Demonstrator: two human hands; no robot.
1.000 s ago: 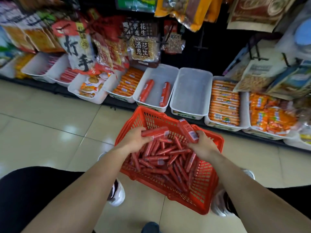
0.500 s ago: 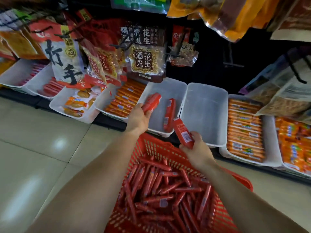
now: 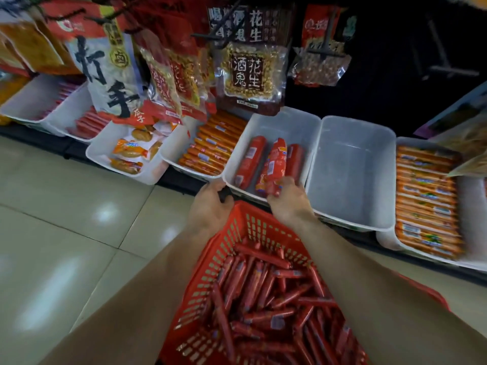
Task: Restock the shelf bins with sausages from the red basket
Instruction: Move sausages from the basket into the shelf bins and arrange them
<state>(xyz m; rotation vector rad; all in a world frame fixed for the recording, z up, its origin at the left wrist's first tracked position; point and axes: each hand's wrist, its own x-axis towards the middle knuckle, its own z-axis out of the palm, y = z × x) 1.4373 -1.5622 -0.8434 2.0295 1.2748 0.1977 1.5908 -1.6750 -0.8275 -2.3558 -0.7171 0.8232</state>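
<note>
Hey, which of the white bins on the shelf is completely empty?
The empty bin is the one just right of the sausage bin, where the right hand grips a sausage. Every other bin shows stock.

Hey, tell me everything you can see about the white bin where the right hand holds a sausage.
The white bin is a rectangular plastic tub with rounded corners, sitting on the low shelf between a bin of orange sausages and an empty bin. It holds three thick red sausages: two lying flat, and a middle sausage tilted up, gripped by the right hand. The left hand is at its front left corner; contact is unclear.
</note>
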